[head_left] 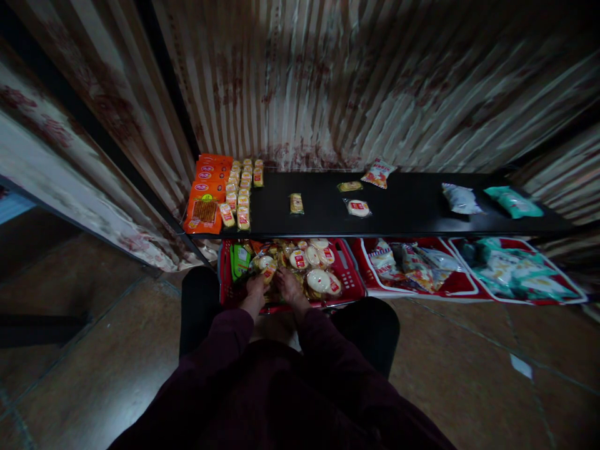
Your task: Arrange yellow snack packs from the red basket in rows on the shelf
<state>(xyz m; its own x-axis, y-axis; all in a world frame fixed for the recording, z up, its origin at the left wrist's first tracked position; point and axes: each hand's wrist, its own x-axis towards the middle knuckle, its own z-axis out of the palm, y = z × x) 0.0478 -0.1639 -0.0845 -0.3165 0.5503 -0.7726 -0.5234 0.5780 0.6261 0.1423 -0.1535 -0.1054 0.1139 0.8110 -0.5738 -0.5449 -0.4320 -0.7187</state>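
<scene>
Both hands are inside a red plastic basket (356, 281) filled with wrapped snacks. My left hand (255, 291) is closed on a small wrapped snack cake (269, 273) with a red label. Close beside it, my right hand (289, 287) reaches down among gold-wrapped packs; its fingertips are partly hidden, and whether they grip a pack is unclear. Round white-and-red packaged cakes (319, 281) lie to the right of my hands. Green packets (240, 261) stand at the basket's left end.
Above the basket runs a black shelf (403, 209). It bears orange packets (204, 200), rows of small yellow packs (244, 199), a few single snacks and a teal bag (514, 202). Two more baskets of bagged snacks stand to the right, including a white-rimmed one (478, 289).
</scene>
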